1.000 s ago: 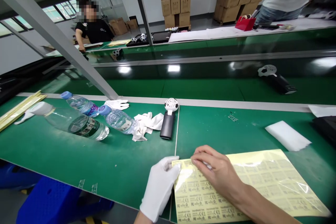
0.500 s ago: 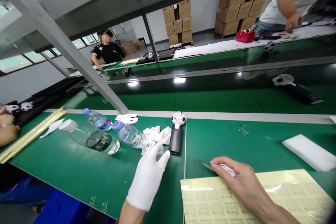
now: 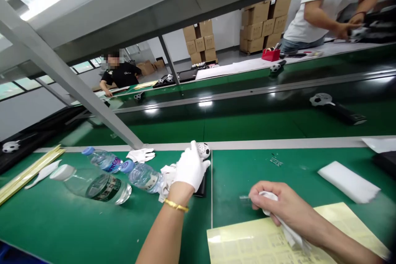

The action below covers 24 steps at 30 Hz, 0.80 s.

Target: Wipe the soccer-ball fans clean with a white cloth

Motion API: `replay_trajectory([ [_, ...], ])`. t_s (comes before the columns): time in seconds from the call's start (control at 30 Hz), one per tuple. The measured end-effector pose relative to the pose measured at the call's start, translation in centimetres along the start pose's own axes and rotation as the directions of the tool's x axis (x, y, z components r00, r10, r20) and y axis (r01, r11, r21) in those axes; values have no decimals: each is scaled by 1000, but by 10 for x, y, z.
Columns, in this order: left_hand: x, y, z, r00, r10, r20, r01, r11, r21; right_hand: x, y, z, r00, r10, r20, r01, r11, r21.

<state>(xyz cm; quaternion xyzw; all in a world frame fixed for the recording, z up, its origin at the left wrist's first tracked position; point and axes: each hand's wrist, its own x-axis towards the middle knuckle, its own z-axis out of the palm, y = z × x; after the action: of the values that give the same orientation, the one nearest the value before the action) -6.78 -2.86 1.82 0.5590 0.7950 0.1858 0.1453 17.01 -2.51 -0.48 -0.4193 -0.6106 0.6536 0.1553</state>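
My left hand point(image 3: 190, 167), in a white glove, reaches forward and closes over a small black handheld fan point(image 3: 202, 181) with a football-patterned head point(image 3: 204, 149) lying on the green table. My bare right hand point(image 3: 278, 204) is closed above the yellow label sheet point(image 3: 266, 243). It pinches a small clear sticker point(image 3: 244, 198) at its fingertips and has a white cloth tucked in the palm.
Three plastic water bottles point(image 3: 93, 183) lie at the left beside crumpled white gloves point(image 3: 140, 154). A white foam pad point(image 3: 348, 181) lies at the right. Another fan point(image 3: 337, 109) sits on the conveyor belt behind. Two other people work at the far benches.
My left hand left the label sheet, moved forward and closed on the black fan. My right hand lifted off the sheet with a sticker. The camera tilted up.
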Motion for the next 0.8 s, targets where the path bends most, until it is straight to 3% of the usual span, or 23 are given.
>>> replay_trajectory([
  [0.07,-15,8,-2,998,63,13,-58,969,-240,1,-6,-4,1000,1,-9,-1,1000,17],
  [0.1,-25,12,-2,994,84,70,-51,924,-380,2,-7,-5,1000,-2,-17,2,1000,17],
  [0.2,-52,21,8,942,93,323,148,749,-646,5,-9,-4,999,-34,-32,35,999,9],
  [0.3,-68,25,28,917,9,398,295,657,-694,7,-6,0,997,-68,-44,66,997,-47],
  [0.47,-77,30,49,947,-112,301,282,740,-611,9,3,7,957,-263,-119,202,905,-373],
  [0.63,-83,29,34,975,-104,196,188,854,-485,13,13,15,894,-424,-145,317,826,-466],
  [0.7,-76,18,20,975,-151,162,209,867,-453,14,12,15,894,-409,-182,296,846,-444],
  [0.8,-49,-9,3,978,-205,-29,181,914,-362,14,4,11,940,-209,-270,127,948,-291],
])
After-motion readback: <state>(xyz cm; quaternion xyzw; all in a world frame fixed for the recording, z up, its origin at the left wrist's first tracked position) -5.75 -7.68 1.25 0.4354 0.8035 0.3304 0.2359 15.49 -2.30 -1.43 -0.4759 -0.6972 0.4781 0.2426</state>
